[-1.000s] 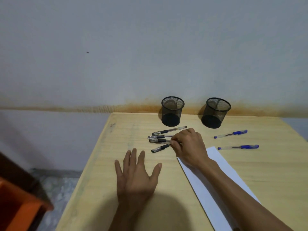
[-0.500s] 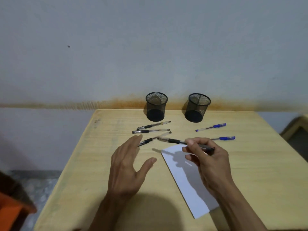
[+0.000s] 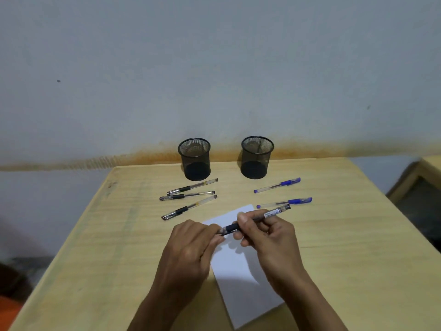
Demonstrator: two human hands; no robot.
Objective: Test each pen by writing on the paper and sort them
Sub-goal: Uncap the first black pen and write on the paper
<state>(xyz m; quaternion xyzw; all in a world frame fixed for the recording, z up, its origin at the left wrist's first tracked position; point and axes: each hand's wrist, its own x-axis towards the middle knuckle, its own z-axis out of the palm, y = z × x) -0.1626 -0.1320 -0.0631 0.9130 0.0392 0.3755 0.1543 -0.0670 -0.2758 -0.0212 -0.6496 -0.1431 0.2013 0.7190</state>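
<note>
A black-gripped clear-barrelled pen (image 3: pixel 253 222) is held level above the white sheet of paper (image 3: pixel 243 271), between both hands. The right hand (image 3: pixel 269 237) pinches the barrel near its middle, fingers curled round it, while the left hand (image 3: pixel 191 249) closes its fingertips on the capped tip end; the likely aim is to pull the cap off so the pen can be tried on the sheet directly below. Three more black pens (image 3: pixel 188 195) lie close together on the pale wooden counter (image 3: pixel 346 235) in front of the left black mesh cup (image 3: pixel 194 158); two blue-capped pens (image 3: pixel 279 186) lie in front of the right mesh cup (image 3: pixel 256 157). That makes six pens, two cups, one sheet. No pen can be seen in either cup.
</note>
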